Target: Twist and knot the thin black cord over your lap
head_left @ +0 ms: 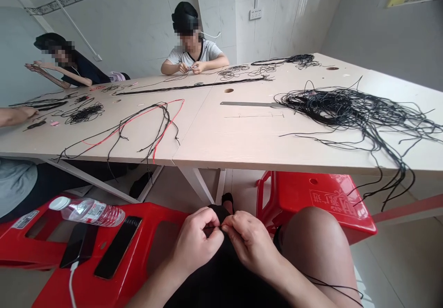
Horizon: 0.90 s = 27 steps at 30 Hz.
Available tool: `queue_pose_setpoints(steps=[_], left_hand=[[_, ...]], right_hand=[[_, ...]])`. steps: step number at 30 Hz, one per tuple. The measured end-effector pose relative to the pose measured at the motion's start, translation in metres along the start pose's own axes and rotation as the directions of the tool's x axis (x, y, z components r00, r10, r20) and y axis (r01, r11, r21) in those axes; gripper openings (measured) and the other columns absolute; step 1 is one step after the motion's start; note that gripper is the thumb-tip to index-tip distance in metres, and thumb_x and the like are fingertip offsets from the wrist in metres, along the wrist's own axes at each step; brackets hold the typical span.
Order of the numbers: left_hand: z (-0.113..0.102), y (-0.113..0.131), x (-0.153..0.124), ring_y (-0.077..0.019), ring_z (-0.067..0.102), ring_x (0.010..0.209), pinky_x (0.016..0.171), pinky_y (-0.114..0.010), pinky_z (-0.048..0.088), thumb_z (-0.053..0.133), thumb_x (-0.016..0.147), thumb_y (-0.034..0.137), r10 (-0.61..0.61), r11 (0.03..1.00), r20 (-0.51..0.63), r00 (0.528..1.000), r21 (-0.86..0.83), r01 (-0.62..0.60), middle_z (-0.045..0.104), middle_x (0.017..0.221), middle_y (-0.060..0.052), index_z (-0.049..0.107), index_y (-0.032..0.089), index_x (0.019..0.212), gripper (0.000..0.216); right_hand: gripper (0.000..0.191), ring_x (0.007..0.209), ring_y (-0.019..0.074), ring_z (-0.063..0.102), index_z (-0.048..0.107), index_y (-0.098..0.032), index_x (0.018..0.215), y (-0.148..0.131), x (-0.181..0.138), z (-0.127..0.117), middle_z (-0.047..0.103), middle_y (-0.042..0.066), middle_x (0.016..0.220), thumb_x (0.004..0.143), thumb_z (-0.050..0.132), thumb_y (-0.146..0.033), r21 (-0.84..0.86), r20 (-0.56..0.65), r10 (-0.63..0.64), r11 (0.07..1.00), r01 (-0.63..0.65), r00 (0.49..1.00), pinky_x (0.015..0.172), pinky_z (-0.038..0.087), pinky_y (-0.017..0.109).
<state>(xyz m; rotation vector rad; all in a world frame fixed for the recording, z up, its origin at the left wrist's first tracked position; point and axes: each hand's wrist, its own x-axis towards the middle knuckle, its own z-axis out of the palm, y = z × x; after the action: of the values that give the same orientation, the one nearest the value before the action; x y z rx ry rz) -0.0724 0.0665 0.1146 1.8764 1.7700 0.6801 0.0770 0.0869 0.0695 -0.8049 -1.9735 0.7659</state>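
Observation:
My left hand (197, 239) and my right hand (249, 244) meet above my lap. Their fingertips pinch the top of a dark mass of black cord (217, 215), and the fingers hide the exact spot they grip. Below the hands, the black mass spreads down over my lap and merges with my dark clothing, so its shape is hard to tell. A thin black strand (332, 286) trails out to the right across my bare knee (316, 248).
A long pale table (207, 137) in front holds a large tangle of black cord (349, 109), red-and-black cords (138, 128) and a steel ruler (249, 104). Two co-workers (194, 51) sit across it. A red stool (86, 248) at my left holds two phones and a water bottle.

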Motion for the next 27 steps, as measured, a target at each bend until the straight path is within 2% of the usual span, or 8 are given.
queue_pose_setpoints(steps=[3,5,9,11,15,20,24,27], left_hand=[[-0.004,0.003,0.001,-0.0102,0.044,0.053,0.048,-0.021,0.034,0.047,0.062,0.009,-0.055,0.995,0.008,0.998,-0.082,0.056,0.045,0.055,0.004,0.044,0.019,0.055,0.012],[-0.007,0.005,0.004,-0.0098,0.044,0.052,0.048,-0.021,0.034,0.050,0.065,0.013,-0.116,0.968,0.062,0.991,-0.218,0.127,0.046,0.054,0.004,0.049,0.018,0.057,0.010],[-0.005,0.010,0.013,-0.0096,0.048,0.054,0.051,-0.021,0.038,0.058,0.071,0.023,-0.240,0.803,0.124,0.963,-0.531,0.269,0.053,0.056,0.003,0.057,0.016,0.067,0.008],[-0.002,0.015,0.017,-0.0095,0.050,0.055,0.052,-0.021,0.040,0.061,0.070,0.025,-0.283,0.697,0.133,0.950,-0.652,0.299,0.054,0.058,0.002,0.059,0.015,0.070,0.010],[0.004,0.024,0.018,-0.0081,0.052,0.059,0.057,-0.020,0.043,0.066,0.069,0.024,-0.268,0.528,0.217,0.939,-0.782,0.332,0.059,0.065,0.001,0.063,0.014,0.073,0.011],[0.005,0.028,0.015,-0.0089,0.054,0.062,0.060,-0.021,0.047,0.069,0.070,0.025,-0.276,0.427,0.282,0.919,-0.821,0.380,0.061,0.070,-0.001,0.066,0.014,0.076,0.013],[0.006,0.027,0.014,-0.0111,0.059,0.070,0.067,-0.024,0.049,0.066,0.074,0.025,-0.259,0.393,0.304,0.917,-0.834,0.387,0.065,0.078,-0.004,0.068,0.015,0.080,0.012],[0.007,0.026,0.014,-0.0102,0.060,0.071,0.069,-0.022,0.049,0.065,0.076,0.023,-0.254,0.431,0.295,0.921,-0.818,0.381,0.067,0.078,-0.002,0.068,0.016,0.083,0.010]], right_hand=[[0.017,0.056,0.0115,0.046,0.055,-0.019,0.081,0.001,0.001,-0.004,0.054,0.000,0.063,0.089,0.041,-0.017,-0.002,-0.032,-0.030,1.000,0.030,0.999,0.052,0.037,0.023],[0.015,0.058,0.0118,0.048,0.058,-0.019,0.083,0.003,0.004,-0.010,0.055,0.000,0.064,0.089,0.044,-0.016,0.001,-0.088,-0.042,0.999,0.042,0.995,0.055,0.040,0.024],[0.018,0.089,0.0180,0.054,0.060,-0.020,0.098,0.005,0.008,-0.019,0.058,0.008,0.092,0.084,0.053,-0.013,-0.035,-0.360,-0.073,0.997,0.065,0.930,0.077,0.046,0.032],[0.026,0.094,0.0195,0.053,0.058,-0.021,0.105,0.004,0.007,-0.019,0.056,0.008,0.097,0.081,0.056,-0.011,-0.062,-0.418,-0.114,0.993,0.096,0.901,0.080,0.046,0.035],[0.033,0.088,0.0185,0.057,0.053,-0.023,0.112,-0.001,0.003,-0.012,0.059,0.007,0.094,0.081,0.058,-0.016,0.004,-0.311,-0.128,0.991,0.136,0.942,0.077,0.048,0.035],[0.023,0.085,0.0163,0.060,0.055,-0.023,0.106,0.000,0.001,-0.009,0.063,0.005,0.092,0.083,0.058,-0.023,0.183,-0.298,0.060,0.983,-0.004,0.953,0.076,0.050,0.031],[0.015,0.077,0.0146,0.062,0.057,-0.022,0.097,0.002,0.001,-0.012,0.064,0.004,0.086,0.083,0.059,-0.025,0.405,-0.249,0.252,0.904,-0.136,0.935,0.071,0.053,0.028],[0.010,0.074,0.0143,0.063,0.060,-0.021,0.091,0.004,0.000,-0.014,0.065,0.003,0.083,0.083,0.058,-0.027,0.472,-0.211,0.339,0.856,-0.208,0.917,0.069,0.053,0.028]])
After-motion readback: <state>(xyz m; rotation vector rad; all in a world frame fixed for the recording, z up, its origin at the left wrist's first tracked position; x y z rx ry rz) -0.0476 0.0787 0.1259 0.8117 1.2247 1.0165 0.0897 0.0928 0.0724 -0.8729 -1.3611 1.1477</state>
